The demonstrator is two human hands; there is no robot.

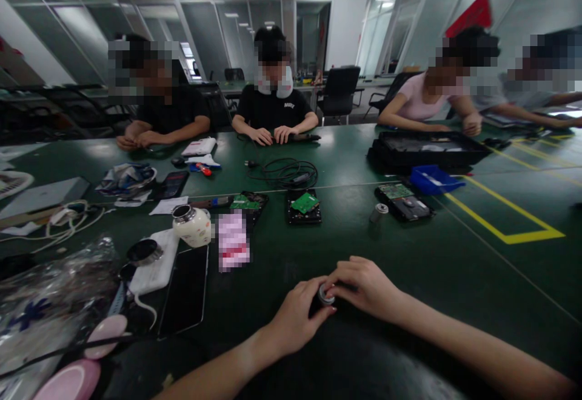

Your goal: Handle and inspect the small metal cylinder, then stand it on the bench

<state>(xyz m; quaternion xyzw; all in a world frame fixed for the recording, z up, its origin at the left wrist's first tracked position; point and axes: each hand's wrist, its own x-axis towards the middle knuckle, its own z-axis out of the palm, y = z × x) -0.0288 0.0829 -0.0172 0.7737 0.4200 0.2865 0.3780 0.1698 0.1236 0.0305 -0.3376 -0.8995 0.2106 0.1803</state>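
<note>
Near the front edge of the table, my left hand [297, 315] curls its thumb and fingers around the side of a small silver metal cylinder [325, 295] with a round top. My right hand [364, 285] reaches in from the right, its fingertips pressed on the cylinder's top. What the fingers cover of it is hidden. A similar metal cylinder [379, 213] stands farther back on the right. Beyond my hands lie a hard drive [304, 215] with a green circuit board [305, 203] on it, and another hard drive [411, 206] to the right.
At left are a black-screened tablet [185, 291], a white cup [193, 227], a power bank-like white block [157, 263] and a plastic bag [59, 291]. Coiled black cable [291, 173], a blue tray [434, 180] and a black bin [422, 151] lie farther back. Several people sit opposite.
</note>
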